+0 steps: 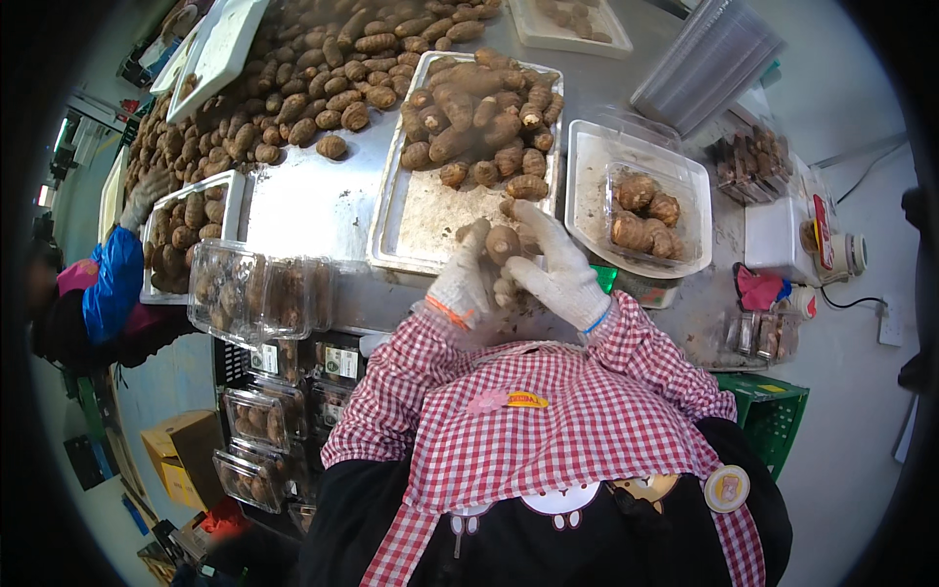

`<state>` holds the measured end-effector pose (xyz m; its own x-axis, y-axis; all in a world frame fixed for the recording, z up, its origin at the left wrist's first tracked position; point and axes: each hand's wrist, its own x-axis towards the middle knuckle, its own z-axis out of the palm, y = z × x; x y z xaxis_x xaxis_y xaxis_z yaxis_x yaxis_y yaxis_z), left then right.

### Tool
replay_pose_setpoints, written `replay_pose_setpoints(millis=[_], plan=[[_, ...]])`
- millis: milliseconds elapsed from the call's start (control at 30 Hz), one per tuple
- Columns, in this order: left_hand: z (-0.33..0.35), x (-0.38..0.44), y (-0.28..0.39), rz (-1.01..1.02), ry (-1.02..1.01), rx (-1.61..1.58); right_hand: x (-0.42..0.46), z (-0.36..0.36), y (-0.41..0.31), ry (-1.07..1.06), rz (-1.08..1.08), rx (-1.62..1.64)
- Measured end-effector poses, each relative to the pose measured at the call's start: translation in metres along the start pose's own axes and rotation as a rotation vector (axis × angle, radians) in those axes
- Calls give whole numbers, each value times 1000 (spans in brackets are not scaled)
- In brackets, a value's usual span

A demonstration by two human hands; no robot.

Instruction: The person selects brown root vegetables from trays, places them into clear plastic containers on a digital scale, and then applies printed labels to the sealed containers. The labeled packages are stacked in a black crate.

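My left hand [466, 282], in a white knit glove with an orange cuff edge, grips a brown taro corm [502, 244] near the front edge of a white tray. My right hand [561, 271], in a matching glove with a blue cuff edge, curves around from the other side, over more small corms held between the hands. Its inner fingers are partly hidden. Beyond them, many taro corms [484, 110] are heaped on the white plastic tray [433, 220]. To the right, a clear plastic clamshell [686, 180] with several corms lies in a white tray [579, 198] on a scale [653, 293].
Loose taro [308, 88] covers the back left of the metal table. Filled clamshells [249, 293] stand at the front left, more [257, 418] in a crate below. A co-worker's gloved hand [144, 198] is at the far left. Stacked clear packaging [708, 66] stands back right; a green crate [766, 418] sits low right.
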<state>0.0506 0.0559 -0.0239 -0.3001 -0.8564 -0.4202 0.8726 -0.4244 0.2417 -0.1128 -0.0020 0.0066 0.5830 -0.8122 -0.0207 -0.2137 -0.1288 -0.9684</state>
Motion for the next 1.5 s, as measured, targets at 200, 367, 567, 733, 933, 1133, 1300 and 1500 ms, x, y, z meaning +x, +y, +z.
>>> replay_pose_setpoints(millis=[200, 367, 567, 733, 933, 1133, 1300, 1500], plan=[[-13, -3, -25, -104, 170, -116, 1, 5, -7, -157, 52, -95], [-27, -8, -32, -95, 256, 75, -6, 6, -10, -154, 150, -45], [-14, -28, -26, 165, 426, 841, -11, 5, -7, -161, 325, 67], [5, -33, -27, 295, 387, 579, -13, 7, 5, -55, 202, -68], [2, -31, -14, 275, 265, 595, -10, 18, 20, -99, 66, -88], [-30, -21, 61, 603, 193, 394, -9, 16, 28, 30, 142, -74], [-60, 6, 125, 861, 294, -222, 3, 19, 42, 241, -56, -471], [-8, 52, 227, 918, 494, -466, 7, 27, 57, 206, -34, -508]])
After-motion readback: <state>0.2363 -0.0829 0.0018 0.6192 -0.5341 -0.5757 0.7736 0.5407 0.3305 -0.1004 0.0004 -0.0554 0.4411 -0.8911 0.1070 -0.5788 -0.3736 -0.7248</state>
